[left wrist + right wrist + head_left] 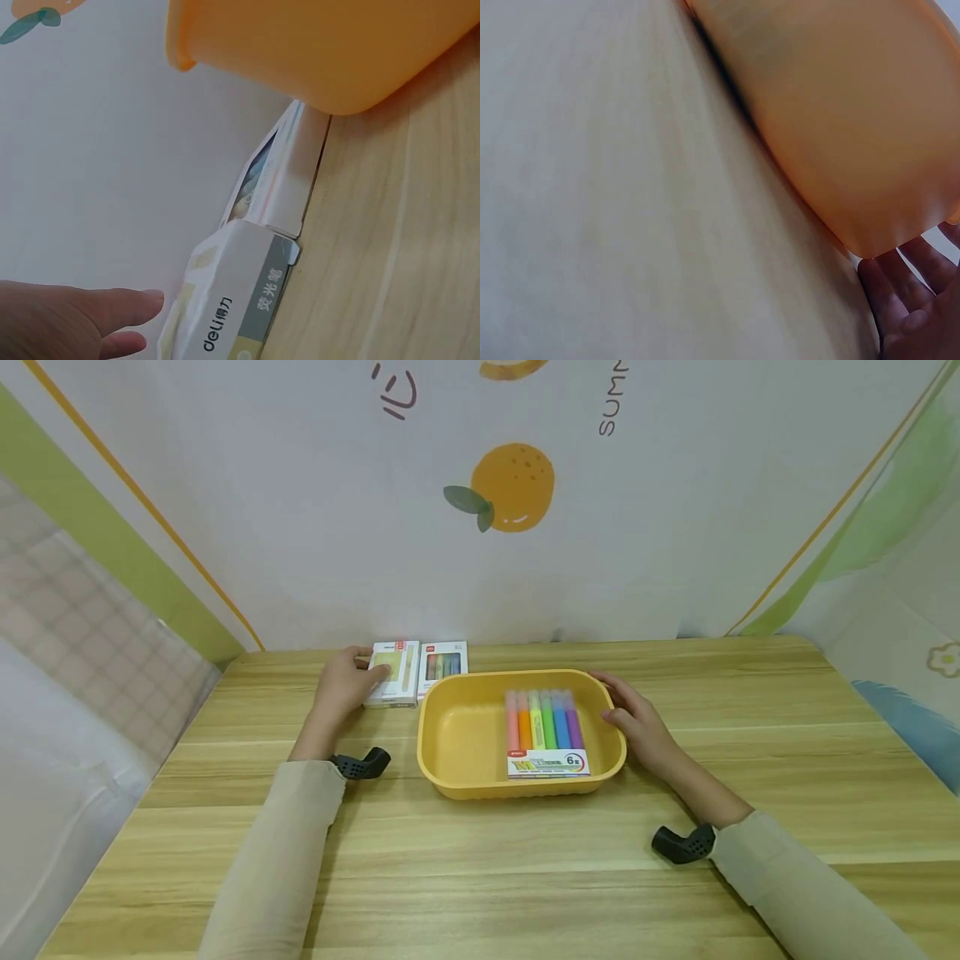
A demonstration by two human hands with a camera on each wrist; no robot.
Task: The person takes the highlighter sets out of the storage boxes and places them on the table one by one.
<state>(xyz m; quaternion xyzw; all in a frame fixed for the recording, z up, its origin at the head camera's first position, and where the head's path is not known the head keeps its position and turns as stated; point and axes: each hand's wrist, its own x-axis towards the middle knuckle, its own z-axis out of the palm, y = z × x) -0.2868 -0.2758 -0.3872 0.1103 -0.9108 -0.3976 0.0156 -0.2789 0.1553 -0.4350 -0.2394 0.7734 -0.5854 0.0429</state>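
On the table lies a white highlighter box (394, 672) with a yellow picture on its top and "deli" on its end. My left hand (347, 685) is at its left side, thumb over the top face; in the left wrist view the fingers (127, 307) reach out straight beside it. A second white box (444, 662) with a window showing coloured pens lies to its right. My right hand (636, 720) holds the right end of a yellow plastic basket (465, 743), thumb over the rim and fingers along the outer wall. Inside the basket rests a clear pack of coloured highlighters (547, 735).
The wood-grain table (480, 877) meets a white cloth backdrop (337, 527) with a printed orange just behind the boxes. The second box's front corner tucks close behind the basket's rim. A black wrist camera (363, 764) sits on each forearm.
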